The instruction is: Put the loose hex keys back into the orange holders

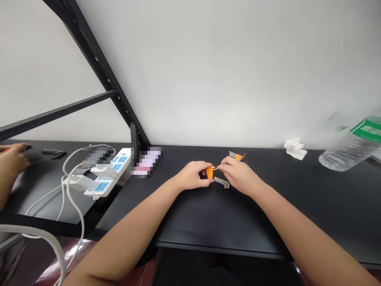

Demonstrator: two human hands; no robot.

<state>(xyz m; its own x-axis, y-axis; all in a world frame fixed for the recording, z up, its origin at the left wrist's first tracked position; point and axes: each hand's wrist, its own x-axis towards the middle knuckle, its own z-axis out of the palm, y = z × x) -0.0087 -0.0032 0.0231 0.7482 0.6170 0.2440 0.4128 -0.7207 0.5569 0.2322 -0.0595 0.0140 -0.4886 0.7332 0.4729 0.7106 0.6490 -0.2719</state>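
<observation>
Over the black table, my left hand [193,174] is closed on an orange hex key holder [210,172], thumb and fingers gripping its sides. Several silver L-shaped hex keys [222,182] stick out of the holder's lower right, their bent ends towards my right hand. My right hand [236,174] pinches a thin hex key [215,168] close to the holder's upper right; whether its tip sits inside the holder I cannot tell. Just behind my right hand lies a second orange holder [239,157] with several hex keys, partly hidden by the fingers.
A crumpled tissue [295,149] and a tilted plastic bottle [351,149] are on the right. To the left stand a white power strip [110,172] with cables, a blurred-out phone-like item [147,162] and a black metal frame [133,139]. Another person's hand [13,163] shows at far left.
</observation>
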